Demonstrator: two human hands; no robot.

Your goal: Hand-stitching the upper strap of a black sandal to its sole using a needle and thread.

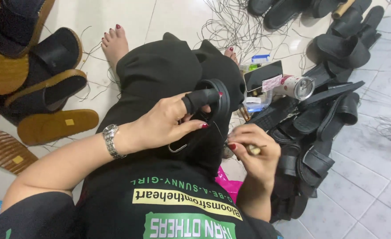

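Both hands on black sandal (211,110) — left hand (162,124) grips it, right hand (255,152) pinches tool (253,149).

Lying on the floor beside the sandal pile: dark-screened phone (262,74), red-and-white labelled drink can (296,86), small clear plastic box (256,101).

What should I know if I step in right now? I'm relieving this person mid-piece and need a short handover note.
Left hand: grips a black sandal upper over the lap, index finger in a black finger guard.
Right hand: closed on a wooden-handled awl-like tool, its tip at the upper's edge.
Around: tan-soled sandals on the floor to the left, a pile of black uppers to the right, a drink can and loose black thread ahead.
Done: cannot tell how far the stitching has got.
Left: probably this upper's edge, then the pile.
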